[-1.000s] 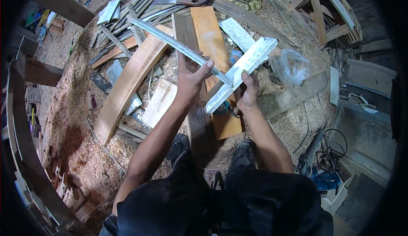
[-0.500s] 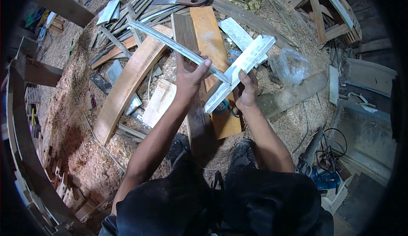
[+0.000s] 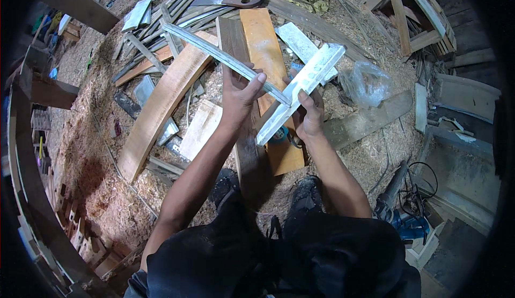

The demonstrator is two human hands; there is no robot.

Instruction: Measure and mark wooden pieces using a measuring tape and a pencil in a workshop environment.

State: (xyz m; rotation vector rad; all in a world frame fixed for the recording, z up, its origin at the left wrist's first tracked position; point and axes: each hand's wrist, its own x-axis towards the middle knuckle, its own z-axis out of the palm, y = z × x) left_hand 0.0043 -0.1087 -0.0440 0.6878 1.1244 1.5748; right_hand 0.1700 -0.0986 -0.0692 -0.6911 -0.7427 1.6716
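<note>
My left hand [image 3: 240, 91] is closed around a long, thin grey-white wooden strip [image 3: 209, 49], its thumb along the near side. My right hand [image 3: 310, 113] grips a short white-painted board [image 3: 304, 91], thumb on top and fingers hidden beneath. The strip slants down from the upper left, and its lower end meets the face of the white board. Below both pieces lie a dark wooden plank [image 3: 234, 35] and an orange-brown board [image 3: 260, 35]. A round blue item [image 3: 280, 134], partly covered by the white board, rests on the orange-brown board.
A handsaw [image 3: 236, 0] lies over scrap strips at the back. Left stands a curved plank [image 3: 161, 104]. To the right are a crumpled clear plastic bag [image 3: 370, 83], a grey plank [image 3: 370, 118] and a blue power tool [image 3: 405, 225] with a cord. Wood shavings cover the ground.
The white board has shifted very slightly left in my right hand's grip. The strip's far end has moved a touch; my left hand is almost still.
</note>
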